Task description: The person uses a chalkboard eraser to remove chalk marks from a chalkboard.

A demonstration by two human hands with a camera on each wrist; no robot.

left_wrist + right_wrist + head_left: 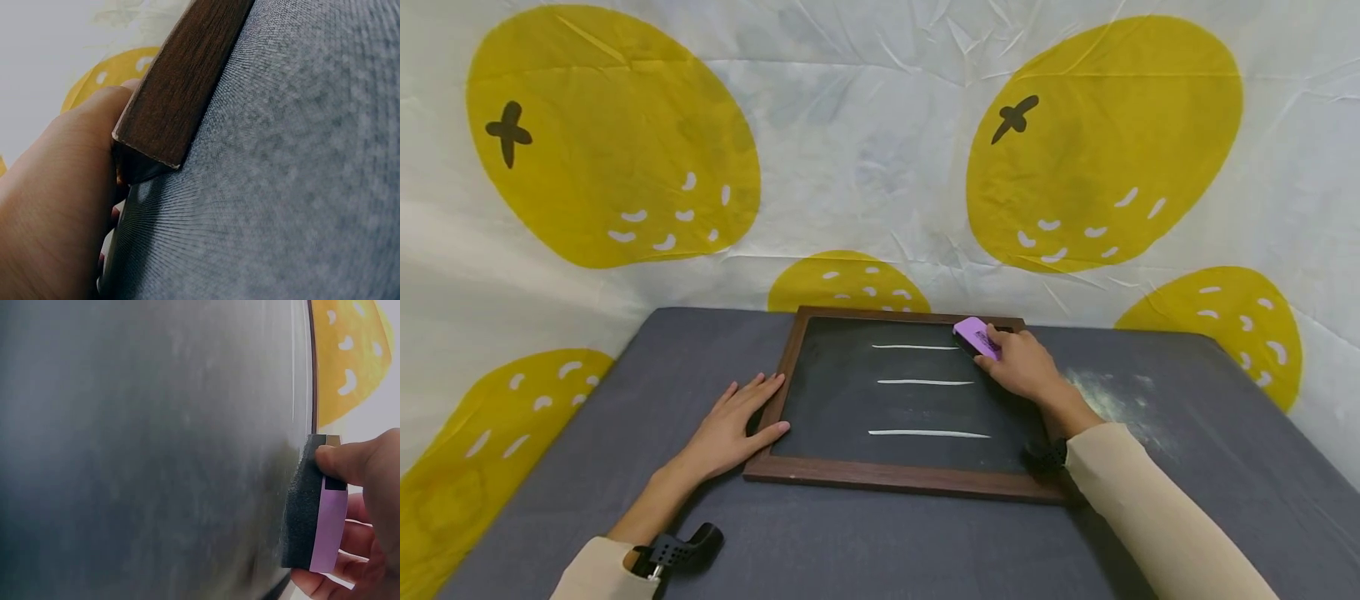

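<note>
A wood-framed chalkboard lies on the grey table, with three white chalk lines across it. My right hand grips a purple eraser with a dark foam base, pressed on the board at the right end of the top line. In the right wrist view the eraser sits pinched between thumb and fingers against the dark board. My left hand lies flat on the table with straight fingers resting against the frame's left side. The left wrist view shows the frame's corner against my palm.
The grey table carries a chalk dust smear right of the board. A white cloth with big yellow fruit shapes hangs as a backdrop behind and around the table.
</note>
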